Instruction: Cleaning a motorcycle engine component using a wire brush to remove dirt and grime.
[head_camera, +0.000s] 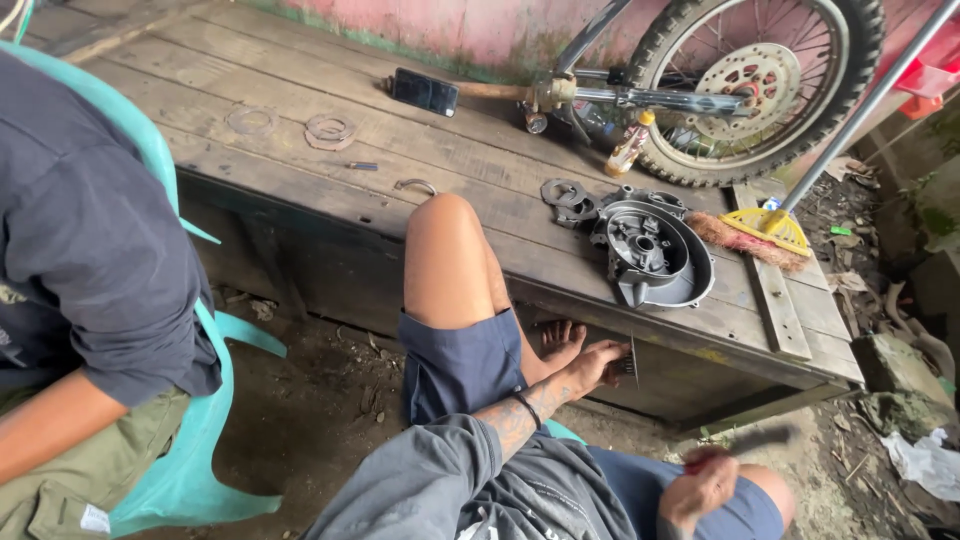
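My left hand (598, 362), on a tattooed forearm with a black wristband, is closed on a small dark ridged metal part (626, 363) just below the edge of the wooden platform (300, 170). My right hand (703, 487) is low over my right thigh and grips a dark slim tool (752, 441), which is blurred by motion. I cannot tell what kind of tool it is. My bare left knee (445, 250) rises in front of the platform, and my foot (560, 340) rests beside my left hand.
On the platform lie a grey engine cover (655, 255), gear parts (570, 200), two flat rings (330, 130), a phone (425, 92) and a small bottle (628, 148). A motorcycle wheel (755, 80) and a yellow broom (765, 230) stand right. Another person (70, 250) sits left in a teal chair (190, 470).
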